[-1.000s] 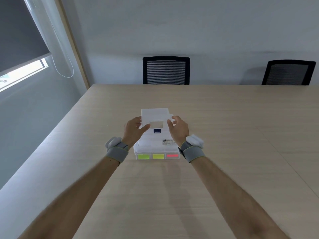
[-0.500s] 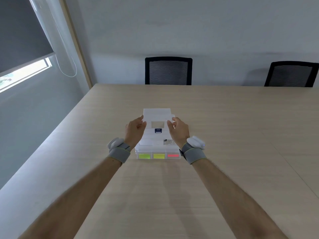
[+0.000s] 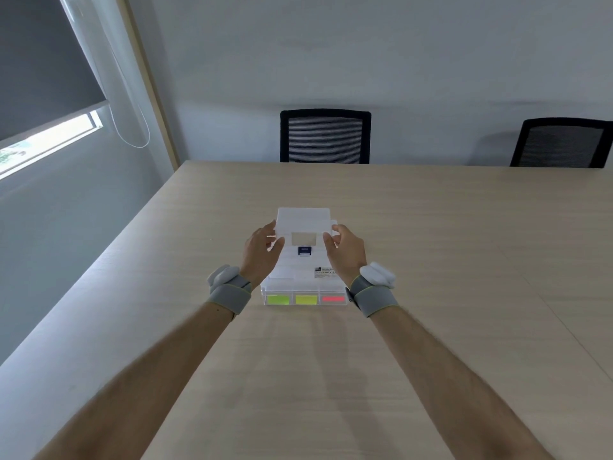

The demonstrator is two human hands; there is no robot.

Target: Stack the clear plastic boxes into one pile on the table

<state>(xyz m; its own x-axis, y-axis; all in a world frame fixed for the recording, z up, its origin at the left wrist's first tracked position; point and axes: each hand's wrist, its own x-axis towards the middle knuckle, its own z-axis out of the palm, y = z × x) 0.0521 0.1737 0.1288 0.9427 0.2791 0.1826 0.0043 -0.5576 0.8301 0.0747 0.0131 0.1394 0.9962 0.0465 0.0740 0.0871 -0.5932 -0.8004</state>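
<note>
Wooden table (image 3: 431, 260), left hand (image 3: 262, 250), right hand (image 3: 346, 250) gripping clear box (image 3: 303, 219)

White label (image 3: 325, 272) on clear box (image 3: 305, 287): "BOX 2", partly legible.

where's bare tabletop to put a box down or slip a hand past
Bare table right of the pile, out to the chairs; also its far side and near edge. Crowded only at the pile, where left hand and right hand grip the held box.
</note>
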